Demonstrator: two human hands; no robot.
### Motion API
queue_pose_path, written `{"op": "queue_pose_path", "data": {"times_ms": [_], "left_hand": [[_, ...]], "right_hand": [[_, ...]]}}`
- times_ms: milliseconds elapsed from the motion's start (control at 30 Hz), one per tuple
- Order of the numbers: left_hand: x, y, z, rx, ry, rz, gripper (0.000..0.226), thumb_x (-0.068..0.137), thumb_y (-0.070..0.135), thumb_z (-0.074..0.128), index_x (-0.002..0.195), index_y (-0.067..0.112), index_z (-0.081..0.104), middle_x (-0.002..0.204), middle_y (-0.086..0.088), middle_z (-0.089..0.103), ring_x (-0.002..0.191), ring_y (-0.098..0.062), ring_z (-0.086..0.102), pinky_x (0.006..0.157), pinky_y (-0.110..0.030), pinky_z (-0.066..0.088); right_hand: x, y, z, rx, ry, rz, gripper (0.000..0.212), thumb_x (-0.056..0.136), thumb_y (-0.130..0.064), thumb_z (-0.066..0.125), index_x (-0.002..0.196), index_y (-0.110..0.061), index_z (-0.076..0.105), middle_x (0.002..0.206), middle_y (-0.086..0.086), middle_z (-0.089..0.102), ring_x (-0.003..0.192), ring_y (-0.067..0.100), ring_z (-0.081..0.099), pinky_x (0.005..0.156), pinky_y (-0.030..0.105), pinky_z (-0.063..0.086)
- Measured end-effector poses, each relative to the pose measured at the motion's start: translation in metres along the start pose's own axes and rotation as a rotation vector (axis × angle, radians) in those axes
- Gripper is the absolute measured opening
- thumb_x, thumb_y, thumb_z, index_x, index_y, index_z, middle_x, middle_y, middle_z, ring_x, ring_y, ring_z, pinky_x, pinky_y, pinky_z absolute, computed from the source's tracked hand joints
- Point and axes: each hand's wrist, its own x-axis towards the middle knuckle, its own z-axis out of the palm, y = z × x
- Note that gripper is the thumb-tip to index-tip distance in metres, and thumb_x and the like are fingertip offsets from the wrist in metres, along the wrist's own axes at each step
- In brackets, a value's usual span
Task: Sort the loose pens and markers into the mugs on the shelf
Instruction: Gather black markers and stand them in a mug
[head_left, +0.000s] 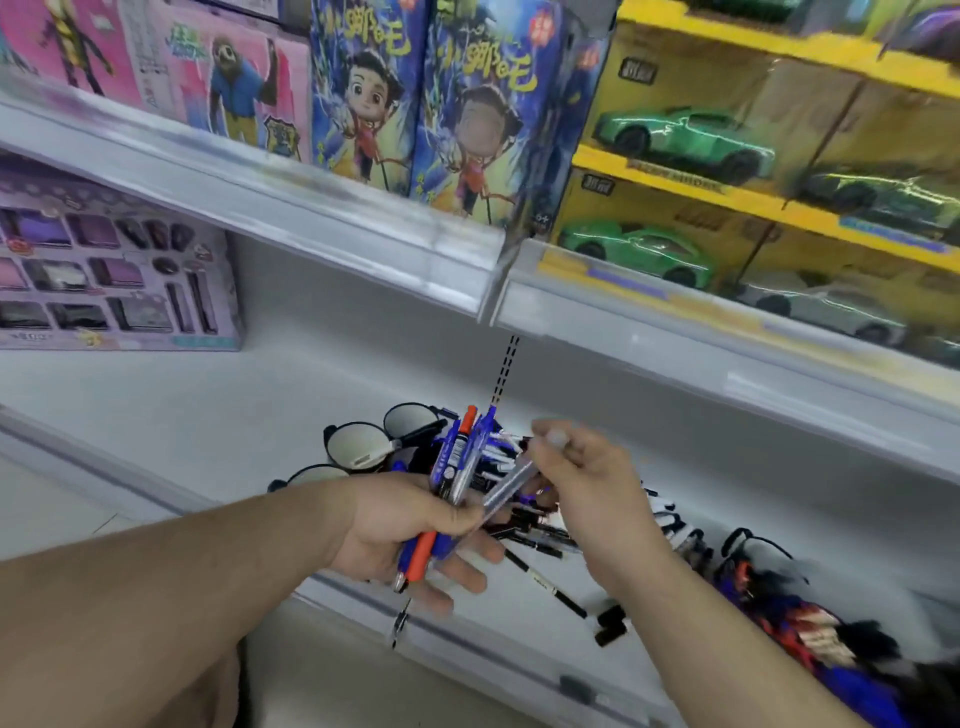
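The left hand (415, 540) is curled tight round a bunch of pens (457, 467), blue barrels with 1 orange one, tips poking out below the fist and caps fanned up toward 12 o'clock. The right hand (592, 483) pinches a clear-barrelled pen (506, 488) whose lower end meets the bunch at the left thumb; blur hides how firmly. At 11 o'clock from the grip 3 black mugs (358, 447) with pale insides stand close together on the white shelf (182, 415). At 4 o'clock loose pens (545, 545) lie scattered, and a darker heap (810, 634) sits further out at 4 o'clock. Boxed toy cars (685, 140) fill the shelf above at 1 o'clock. The bunch looks overfull: adding 1 more could lever a pen out of the fist, and a dropped pen near the shelf lip may roll off
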Motion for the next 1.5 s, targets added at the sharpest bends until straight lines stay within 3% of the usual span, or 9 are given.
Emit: {"op": "queue_pose_path", "data": {"times_ms": [133,233,400,567,767,1100,1200,1333,1500], "left_hand": [[0.004,0.0,0.011,0.088,0.036,0.02,0.021,0.097,0.03,0.056,0.103,0.012,0.064,0.07,-0.002,0.063,0.055,-0.015,0.055,0.049,-0.024,0.041],[0.007,0.007,0.024,0.102,-0.024,0.051,0.029,0.086,0.042,0.06,0.092,0.014,0.057,0.06,0.002,0.044,0.046,-0.009,0.035,0.045,-0.02,0.029],[-0.002,0.024,0.057,0.171,-0.235,0.059,0.038,0.081,0.048,0.066,0.097,0.016,0.057,0.062,0.004,0.037,0.047,-0.008,0.032,0.045,-0.02,0.029],[-0.001,0.028,0.073,0.176,-0.358,0.053,0.034,0.083,0.041,0.064,0.105,0.016,0.057,0.066,0.004,0.041,0.05,-0.009,0.037,0.045,-0.02,0.033],[0.008,0.025,0.085,0.155,-0.27,0.083,0.023,0.097,0.016,0.054,0.118,0.019,0.064,0.082,-0.002,0.065,0.064,-0.017,0.059,0.051,-0.027,0.047],[0.033,0.014,0.114,0.264,-0.268,0.029,0.027,0.098,0.002,0.051,0.119,0.013,0.063,0.091,-0.001,0.073,0.07,-0.015,0.066,0.058,-0.026,0.051],[0.045,0.011,0.126,0.228,-0.18,0.046,0.027,0.097,0.0,0.052,0.121,0.007,0.062,0.086,-0.002,0.074,0.066,-0.014,0.066,0.055,-0.025,0.051],[0.061,0.014,0.147,0.129,-0.095,0.056,0.025,0.098,0.001,0.053,0.12,0.007,0.062,0.093,-0.006,0.076,0.075,-0.02,0.073,0.06,-0.03,0.058],[0.073,0.034,0.168,0.038,-0.089,0.08,0.023,0.098,0.0,0.052,0.12,0.003,0.058,0.093,-0.009,0.076,0.078,-0.022,0.075,0.059,-0.031,0.06]], "right_hand": [[-0.003,-0.004,-0.037,0.231,0.231,0.045,0.03,0.093,0.002,0.044,0.098,-0.018,0.066,0.062,0.004,0.061,0.064,0.021,0.061,0.068,0.037,0.054],[-0.015,-0.008,-0.052,0.15,0.127,0.106,0.033,0.09,0.004,0.043,0.105,-0.012,0.068,0.05,0.001,0.047,0.045,0.019,0.043,0.044,0.029,0.034],[-0.031,-0.024,-0.064,-0.016,-0.062,0.04,0.013,0.097,-0.032,0.057,0.102,-0.026,0.067,0.066,0.0,0.05,0.049,0.016,0.037,0.045,0.027,0.027],[-0.04,-0.025,-0.08,-0.054,-0.039,-0.063,0.012,0.099,-0.019,0.056,0.095,-0.018,0.068,0.064,0.01,0.043,0.054,0.021,0.034,0.048,0.03,0.029],[-0.048,-0.007,-0.104,-0.036,0.104,-0.006,0.011,0.095,-0.015,0.062,0.092,-0.02,0.071,0.061,0.001,0.063,0.046,0.014,0.049,0.047,0.03,0.035],[-0.065,0.019,-0.143,-0.095,0.095,0.156,0.024,0.091,-0.001,0.056,0.108,-0.014,0.066,0.056,0.003,0.057,0.046,0.015,0.047,0.045,0.028,0.033],[-0.066,0.009,-0.175,0.047,0.209,0.242,0.02,0.097,-0.015,0.055,0.112,-0.006,0.063,0.082,0.009,0.064,0.049,0.016,0.046,0.045,0.027,0.034],[-0.067,0.008,-0.227,0.299,0.303,0.34,0.036,0.103,-0.021,0.038,0.118,0.004,0.058,0.075,0.009,0.042,0.058,0.019,0.041,0.051,0.031,0.036],[-0.066,0.027,-0.254,0.318,0.565,0.319,0.017,0.101,-0.011,0.045,0.098,0.0,0.058,0.079,0.009,0.043,0.06,0.021,0.046,0.053,0.031,0.041]]}}
